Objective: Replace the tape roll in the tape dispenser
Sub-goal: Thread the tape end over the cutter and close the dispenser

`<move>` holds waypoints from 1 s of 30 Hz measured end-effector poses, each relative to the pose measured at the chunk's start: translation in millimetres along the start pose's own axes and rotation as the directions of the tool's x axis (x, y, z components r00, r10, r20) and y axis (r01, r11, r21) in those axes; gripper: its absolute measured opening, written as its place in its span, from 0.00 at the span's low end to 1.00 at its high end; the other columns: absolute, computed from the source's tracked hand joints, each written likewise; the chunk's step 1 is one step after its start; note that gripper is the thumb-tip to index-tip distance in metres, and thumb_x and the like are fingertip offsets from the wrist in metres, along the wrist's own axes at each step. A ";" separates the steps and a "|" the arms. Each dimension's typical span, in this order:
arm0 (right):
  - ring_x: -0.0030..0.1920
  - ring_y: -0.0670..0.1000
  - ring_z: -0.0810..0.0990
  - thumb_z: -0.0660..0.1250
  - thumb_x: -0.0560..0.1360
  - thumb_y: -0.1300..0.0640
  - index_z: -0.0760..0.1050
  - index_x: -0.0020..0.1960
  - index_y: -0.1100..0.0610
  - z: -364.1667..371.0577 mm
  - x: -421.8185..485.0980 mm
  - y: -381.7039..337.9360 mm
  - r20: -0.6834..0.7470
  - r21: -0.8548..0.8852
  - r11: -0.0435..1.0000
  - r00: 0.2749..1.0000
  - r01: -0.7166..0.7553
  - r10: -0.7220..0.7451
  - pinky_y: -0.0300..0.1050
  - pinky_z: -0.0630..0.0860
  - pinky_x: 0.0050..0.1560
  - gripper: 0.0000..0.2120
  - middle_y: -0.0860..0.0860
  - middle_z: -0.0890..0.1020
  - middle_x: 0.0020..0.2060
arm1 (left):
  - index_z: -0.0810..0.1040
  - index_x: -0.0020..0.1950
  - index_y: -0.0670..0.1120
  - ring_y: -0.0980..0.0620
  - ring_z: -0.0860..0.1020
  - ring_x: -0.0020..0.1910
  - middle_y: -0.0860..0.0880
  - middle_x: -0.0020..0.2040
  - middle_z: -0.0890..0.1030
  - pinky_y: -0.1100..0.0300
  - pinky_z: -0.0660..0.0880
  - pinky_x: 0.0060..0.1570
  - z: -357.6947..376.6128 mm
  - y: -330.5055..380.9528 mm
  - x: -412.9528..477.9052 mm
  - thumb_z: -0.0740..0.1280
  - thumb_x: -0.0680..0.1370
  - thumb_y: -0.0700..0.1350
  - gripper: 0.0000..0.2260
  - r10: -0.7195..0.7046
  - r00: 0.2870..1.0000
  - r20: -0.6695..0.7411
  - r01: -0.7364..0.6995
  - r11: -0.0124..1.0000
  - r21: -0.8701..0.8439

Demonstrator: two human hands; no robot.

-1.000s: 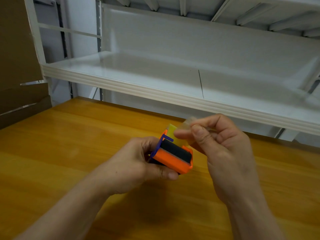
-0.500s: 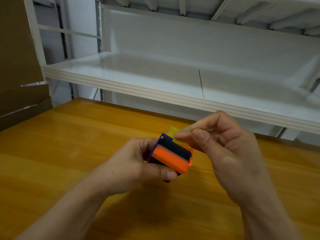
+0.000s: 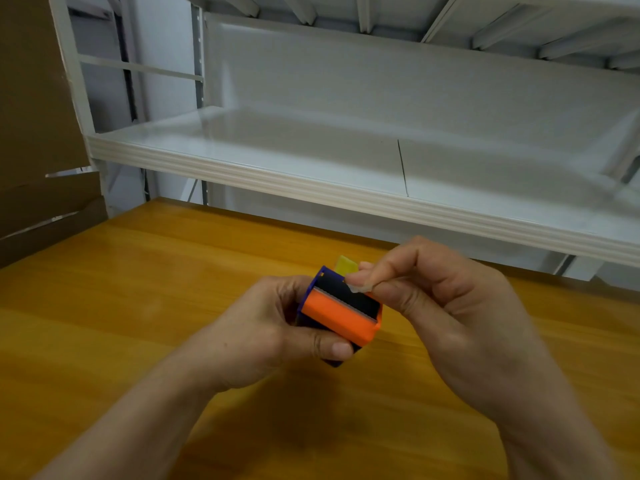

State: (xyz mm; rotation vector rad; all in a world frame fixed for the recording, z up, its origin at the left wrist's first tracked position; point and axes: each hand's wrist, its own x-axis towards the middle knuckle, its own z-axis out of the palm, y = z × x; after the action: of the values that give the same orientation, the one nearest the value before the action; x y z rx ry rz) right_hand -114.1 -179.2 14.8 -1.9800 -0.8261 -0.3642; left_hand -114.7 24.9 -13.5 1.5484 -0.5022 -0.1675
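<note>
A small tape dispenser (image 3: pixel 337 313) with an orange front, a black roller strip and blue sides is held just above the wooden table. My left hand (image 3: pixel 263 327) wraps around its left side and underside, thumb across the lower front. My right hand (image 3: pixel 440 306) pinches a short clear strip of tape (image 3: pixel 358 288) between thumb and forefinger at the dispenser's top right corner. A yellow piece (image 3: pixel 346 265) shows just behind the dispenser. The tape roll itself is hidden inside the dispenser.
The yellow-orange wooden table (image 3: pixel 138 306) fills the lower view. Behind it runs a white metal shelf (image 3: pixel 311 188), its lip overhanging the table's far edge. Brown cardboard (image 3: pixel 31 133) stands at the far left.
My right hand has come down and left, bringing the pinched tape end from above the dispenser onto its top right corner. The dispenser tilted slightly in my left hand.
</note>
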 end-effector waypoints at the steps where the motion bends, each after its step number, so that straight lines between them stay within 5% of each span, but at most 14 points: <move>1: 0.55 0.44 0.85 0.65 0.77 0.52 0.79 0.47 0.45 0.2 0.1 0.1 0.004 -0.004 1.000 1.000 -0.003 0.003 0.48 0.83 0.53 0.05 0.43 0.87 0.48 | 0.85 0.43 0.49 0.54 0.84 0.40 0.50 0.39 0.86 0.63 0.78 0.43 0.5 0.8 -0.1 0.75 0.67 0.32 0.12 0.005 1.000 -0.002 -0.005 1.000 0.004; 5: 0.56 0.44 0.84 0.65 0.77 0.51 0.79 0.47 0.43 -1.3 -0.1 0.8 0.009 -0.002 1.000 1.000 -0.008 0.008 0.48 0.83 0.54 0.05 0.43 0.87 0.50 | 0.83 0.41 0.47 0.58 0.83 0.37 0.52 0.35 0.85 0.67 0.77 0.40 3.5 3.1 -0.9 0.74 0.68 0.28 0.14 0.011 1.000 -0.008 -0.011 0.999 0.050; 10: 0.62 0.34 0.79 0.66 0.76 0.52 0.79 0.46 0.45 -1.3 -1.2 0.4 0.030 0.044 0.999 0.999 -0.019 0.018 0.34 0.77 0.60 0.04 0.38 0.86 0.52 | 0.83 0.42 0.46 0.58 0.83 0.37 0.52 0.35 0.85 0.67 0.76 0.40 3.5 5.5 -1.7 0.74 0.68 0.27 0.14 0.020 0.999 -0.025 -0.018 0.998 0.068; 18: 0.74 0.36 0.68 0.69 0.74 0.50 0.81 0.46 0.41 -2.1 -0.8 -3.2 -0.021 -0.024 0.996 0.996 -0.084 0.083 0.62 0.63 0.75 0.05 0.34 0.81 0.64 | 0.86 0.40 0.51 0.58 0.84 0.39 0.52 0.37 0.86 0.68 0.76 0.42 2.7 3.1 -0.5 0.77 0.65 0.32 0.14 0.044 0.999 -0.025 -0.042 0.997 0.067; 22: 0.72 0.37 0.70 0.68 0.71 0.44 0.82 0.46 0.40 -5.0 -1.5 -4.9 -0.041 -0.051 0.995 0.996 -0.082 0.080 0.66 0.61 0.75 0.06 0.31 0.84 0.56 | 0.86 0.42 0.53 0.55 0.85 0.43 0.51 0.40 0.87 0.66 0.77 0.45 2.3 1.0 0.5 0.78 0.65 0.34 0.14 0.042 0.999 -0.033 -0.038 0.992 0.117; 30: 0.65 0.39 0.73 0.70 0.72 0.40 0.80 0.47 0.37 -4.7 0.1 -1.7 -0.145 -0.172 0.984 0.989 -0.037 0.011 0.29 0.66 0.57 0.05 0.35 0.82 0.50 | 0.85 0.43 0.55 0.57 0.84 0.45 0.54 0.41 0.87 0.66 0.77 0.46 1.7 2.3 0.0 0.79 0.66 0.35 0.15 0.060 0.996 -0.063 -0.047 0.981 0.188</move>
State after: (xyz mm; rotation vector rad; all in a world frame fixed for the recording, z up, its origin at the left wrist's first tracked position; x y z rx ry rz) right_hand -114.8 -182.5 18.4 -2.0952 -0.6976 -0.5755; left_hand -115.9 23.4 -11.4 1.7158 -0.5163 -0.0262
